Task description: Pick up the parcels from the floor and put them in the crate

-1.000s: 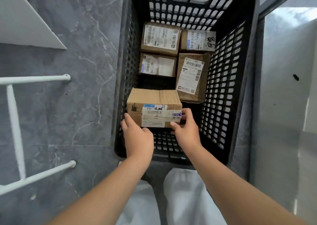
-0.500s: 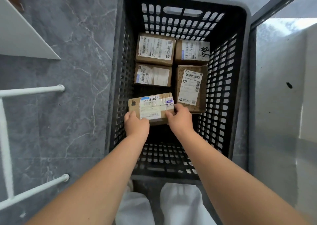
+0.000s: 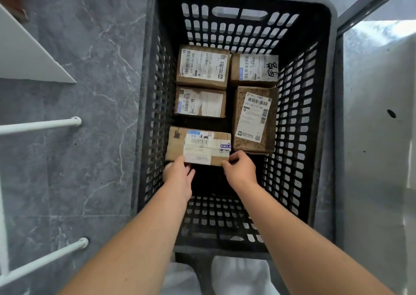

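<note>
Cardboard parcel (image 3: 198, 146) gripped by left hand (image 3: 177, 175) and right hand (image 3: 240, 171); four boxes (image 3: 202, 66) beyond, in crate (image 3: 299, 74).

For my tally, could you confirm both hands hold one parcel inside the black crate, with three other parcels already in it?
Not three: the head view shows four other parcels in the crate; left hand and right hand hold one parcel.

An indoor parcel-handling corner, perhaps a courier pick-up point or a storeroom, though which cannot be told: a black perforated plastic crate (image 3: 236, 31) stands on a grey marble-look tiled floor (image 3: 90, 148) and holds cardboard parcels (image 3: 202, 66) bearing barcoded shipping labels; white metal rack tubes (image 3: 40, 126) and a white shelf board (image 3: 27, 63) stand left, a dark-framed pale panel (image 3: 378, 148) right
</note>
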### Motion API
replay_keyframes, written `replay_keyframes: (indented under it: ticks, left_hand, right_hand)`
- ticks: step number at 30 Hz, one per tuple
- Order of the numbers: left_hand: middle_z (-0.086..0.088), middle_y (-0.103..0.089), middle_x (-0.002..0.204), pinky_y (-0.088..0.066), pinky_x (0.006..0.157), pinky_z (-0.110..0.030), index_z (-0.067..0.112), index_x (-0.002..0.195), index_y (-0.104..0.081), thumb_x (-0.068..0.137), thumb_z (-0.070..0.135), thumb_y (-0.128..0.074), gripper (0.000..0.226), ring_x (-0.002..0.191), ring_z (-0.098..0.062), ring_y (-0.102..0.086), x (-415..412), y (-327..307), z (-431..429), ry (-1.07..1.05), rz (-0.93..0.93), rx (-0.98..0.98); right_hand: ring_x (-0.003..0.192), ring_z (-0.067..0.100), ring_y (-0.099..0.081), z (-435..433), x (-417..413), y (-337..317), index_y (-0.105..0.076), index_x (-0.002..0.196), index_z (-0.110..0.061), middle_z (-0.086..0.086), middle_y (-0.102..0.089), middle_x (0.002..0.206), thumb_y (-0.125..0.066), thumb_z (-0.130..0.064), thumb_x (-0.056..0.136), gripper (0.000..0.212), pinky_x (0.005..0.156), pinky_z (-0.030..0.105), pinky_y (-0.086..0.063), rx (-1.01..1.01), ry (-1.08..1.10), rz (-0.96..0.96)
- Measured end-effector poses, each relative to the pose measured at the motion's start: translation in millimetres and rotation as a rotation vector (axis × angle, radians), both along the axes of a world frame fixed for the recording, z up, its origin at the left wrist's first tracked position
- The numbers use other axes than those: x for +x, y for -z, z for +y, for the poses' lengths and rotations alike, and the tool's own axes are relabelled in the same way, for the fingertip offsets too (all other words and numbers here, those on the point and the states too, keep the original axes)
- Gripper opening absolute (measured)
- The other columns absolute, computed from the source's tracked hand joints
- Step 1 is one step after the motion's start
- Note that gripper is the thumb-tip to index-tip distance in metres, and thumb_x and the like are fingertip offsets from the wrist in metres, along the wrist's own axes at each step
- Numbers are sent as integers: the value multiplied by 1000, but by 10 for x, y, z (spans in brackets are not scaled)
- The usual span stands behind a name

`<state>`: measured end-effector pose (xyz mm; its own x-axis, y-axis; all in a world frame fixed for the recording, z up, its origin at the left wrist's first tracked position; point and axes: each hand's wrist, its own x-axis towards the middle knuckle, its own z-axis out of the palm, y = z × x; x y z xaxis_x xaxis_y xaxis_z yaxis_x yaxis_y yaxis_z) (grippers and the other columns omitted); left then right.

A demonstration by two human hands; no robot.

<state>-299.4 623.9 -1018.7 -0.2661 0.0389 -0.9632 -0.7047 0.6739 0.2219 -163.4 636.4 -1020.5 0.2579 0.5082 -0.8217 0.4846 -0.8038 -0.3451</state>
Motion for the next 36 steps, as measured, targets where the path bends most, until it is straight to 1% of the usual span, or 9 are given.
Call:
replay_keyframes:
  ticks: [6, 12, 15, 18, 22, 28, 30, 33, 36]
  left_hand:
    - [-15, -47, 145, -40, 111, -43, 11, 145, -40, 98, 4, -48, 48, 134, -32, -46, -36, 71, 213, 65, -204, 163]
    - [-17, -48, 145, -45, 104, -41, 10, 144, -44, 100, 0, -45, 45, 134, -33, -46, 37, 99, 183, 36, -202, 152]
    - [-21, -50, 141, -44, 105, -43, 9, 141, -45, 101, 4, -44, 40, 131, -36, -48, 30, 114, 170, 45, -206, 132]
    - [-21, -55, 136, -44, 104, -43, 8, 142, -45, 105, 20, -42, 39, 129, -34, -51, 62, 97, 210, 114, -248, 127]
    - [-19, -56, 136, -48, 93, -42, 11, 143, -44, 106, 21, -37, 39, 127, -34, -53, 147, 151, 307, 131, -201, 70]
    - [-20, -56, 132, -54, 88, -39, 8, 136, -50, 103, 5, -38, 35, 125, -34, -54, 133, 108, 276, 247, -100, -43]
    - [-17, -60, 113, -57, 86, -39, 5, 130, -54, 102, 5, -38, 33, 111, -34, -61, 104, 25, 325, 365, 23, -77]
    - [-13, -64, 113, -55, 74, -37, 3, 120, -60, 100, 14, -41, 30, 89, -27, -62, 148, -250, 361, 849, 374, -118]
    - [-9, -62, 106, -36, 54, -28, 5, 115, -61, 101, 22, -40, 30, 68, -17, -49, 278, -738, 355, 1244, 478, -88]
  right_hand:
    - [68, 2, -52, 128, 13, 30, -51, 77, -20, -7, -59, 84, -65, -13, 89, 20, 52, 17, -35, 151, -78, 15]
    - [94, 12, -55, 153, 7, -19, -51, 96, -15, -2, -56, 108, -52, 2, 92, 17, 80, 23, -45, 305, -189, 26]
    - [97, 15, -59, 87, -69, -11, -47, 115, -17, 4, -60, 116, -46, 2, 95, 28, 87, 35, -54, 145, 10, 119]
    - [103, 12, -58, 141, -133, 3, -51, 128, -20, 0, -61, 118, -52, 0, 95, 38, 87, 25, -50, 215, 136, 105]
    - [106, 3, -54, 98, -89, -4, -54, 124, -19, -10, -54, 116, -49, 0, 97, 34, 98, 21, -43, 371, -17, 105]
    - [109, 24, -54, 106, -34, 44, -47, 133, -10, 11, -47, 130, -48, 2, 94, 41, 86, 23, -39, 229, -241, -7]
    - [109, 26, -53, 197, -73, -35, -43, 136, -9, 11, -40, 134, -53, -2, 91, 46, 85, 29, -43, 144, -363, -129]
    - [113, 29, -52, 328, -117, -277, -38, 129, -6, 11, -41, 129, -59, -9, 88, 46, 71, 36, -42, 140, -541, -316]
    - [114, 28, -51, 463, -202, -649, -37, 127, -7, 9, -40, 127, -60, -16, 90, 44, 69, 36, -39, 158, -572, -330]
